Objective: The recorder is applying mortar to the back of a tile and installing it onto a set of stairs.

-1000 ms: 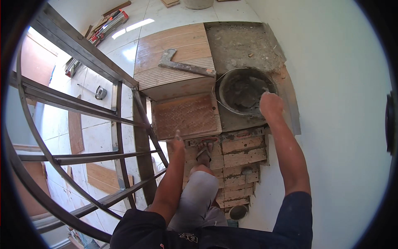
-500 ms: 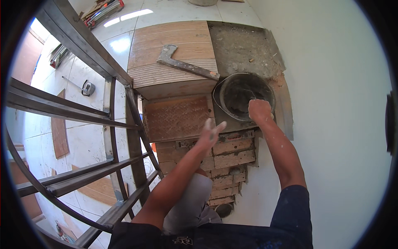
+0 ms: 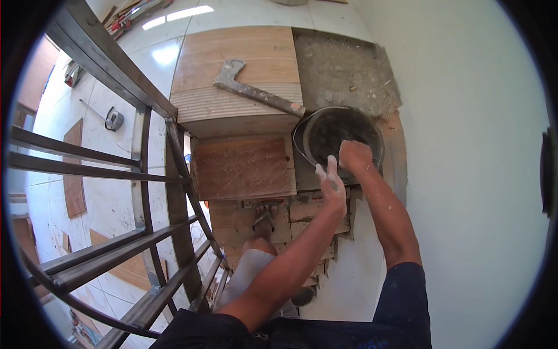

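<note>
A dark bucket (image 3: 343,125) with a wire handle stands on the stair step against the wall, with wet grey mortar (image 3: 332,135) inside. Over its near rim, my right hand (image 3: 356,156) is closed in a fist; whatever it grips is hidden by the hand. Just left of it, my left hand (image 3: 332,183) reaches the near side of the bucket with its fingers stretched out. That hand is dusted with pale mortar and holds nothing; whether it touches the rim I cannot tell. Left of the bucket lies a reddish-brown tile (image 3: 243,168) with a rough, textured face up.
A hatchet-shaped tool (image 3: 256,93) lies on the wood-look tiled step above. Beside that step is bare rough cement (image 3: 343,64). A metal railing (image 3: 174,145) runs along the left; a white wall (image 3: 465,145) closes the right. A tape measure (image 3: 114,119) lies on the white floor.
My left hand has moved right, from above the step edge to beside the bucket. My right hand has shifted slightly left, still closed. A sandalled foot now shows on the lower step.
</note>
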Tool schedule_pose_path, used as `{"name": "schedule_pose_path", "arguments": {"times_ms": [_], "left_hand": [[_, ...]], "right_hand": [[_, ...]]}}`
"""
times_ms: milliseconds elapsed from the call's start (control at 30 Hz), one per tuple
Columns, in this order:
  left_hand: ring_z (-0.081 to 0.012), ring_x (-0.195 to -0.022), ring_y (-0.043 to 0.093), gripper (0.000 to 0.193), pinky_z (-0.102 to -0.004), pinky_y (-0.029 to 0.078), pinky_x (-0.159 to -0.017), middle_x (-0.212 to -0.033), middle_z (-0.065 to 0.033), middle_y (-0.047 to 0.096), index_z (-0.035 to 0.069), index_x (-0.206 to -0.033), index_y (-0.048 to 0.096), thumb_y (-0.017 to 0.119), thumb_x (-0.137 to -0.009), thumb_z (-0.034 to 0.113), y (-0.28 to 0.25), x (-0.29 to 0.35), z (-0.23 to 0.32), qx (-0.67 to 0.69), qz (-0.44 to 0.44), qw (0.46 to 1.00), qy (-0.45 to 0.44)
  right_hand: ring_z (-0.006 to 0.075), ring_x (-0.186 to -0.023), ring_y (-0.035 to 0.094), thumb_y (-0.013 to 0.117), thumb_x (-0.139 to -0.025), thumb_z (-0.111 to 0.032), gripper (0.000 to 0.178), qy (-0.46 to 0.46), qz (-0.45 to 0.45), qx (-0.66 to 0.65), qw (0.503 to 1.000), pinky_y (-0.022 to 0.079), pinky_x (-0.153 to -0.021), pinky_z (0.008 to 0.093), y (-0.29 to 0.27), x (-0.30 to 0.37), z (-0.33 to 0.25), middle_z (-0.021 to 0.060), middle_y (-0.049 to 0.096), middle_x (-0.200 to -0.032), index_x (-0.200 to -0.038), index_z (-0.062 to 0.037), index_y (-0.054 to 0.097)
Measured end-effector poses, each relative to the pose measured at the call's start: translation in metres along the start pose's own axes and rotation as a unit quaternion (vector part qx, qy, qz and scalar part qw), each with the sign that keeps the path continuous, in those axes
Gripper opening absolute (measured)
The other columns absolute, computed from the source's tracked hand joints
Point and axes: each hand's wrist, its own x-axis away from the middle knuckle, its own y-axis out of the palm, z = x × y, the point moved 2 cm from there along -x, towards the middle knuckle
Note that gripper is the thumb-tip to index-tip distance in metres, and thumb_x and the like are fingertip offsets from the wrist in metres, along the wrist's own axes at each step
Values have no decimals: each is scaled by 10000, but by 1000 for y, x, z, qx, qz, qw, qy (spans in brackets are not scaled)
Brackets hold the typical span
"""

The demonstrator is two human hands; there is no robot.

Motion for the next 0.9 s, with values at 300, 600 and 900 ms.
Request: {"name": "schedule_pose_path", "arguments": {"times_ms": [300,600,900], "left_hand": [[-283,-1510,256,1011,-406,211,-1222,-1649,-165,231,8,-1611,101,454,-981,715,12,4,25,63,35,996,-57],[-327,-1451,368,973,-403,281,-1187,-1596,-190,346,19,-1595,186,455,-972,716,12,0,27,-7,45,994,-102],[-363,-1427,377,856,-427,317,-1160,-1551,-256,352,-19,-1542,252,586,-986,540,12,7,-16,-53,65,996,-5]], "right_hand": [[338,-875,749,657,-817,-114,136,-50,21,31,998,591,-757,448,-4,11,-16,191,750,-890,-878,-62,766],[392,-970,714,654,-801,-177,218,-46,-68,-37,996,571,-829,468,-25,41,-8,242,732,-932,-907,-9,744],[136,-545,575,705,-847,-209,209,-28,-216,-430,876,479,-499,335,-12,61,66,54,601,-667,-877,-7,663]]}}
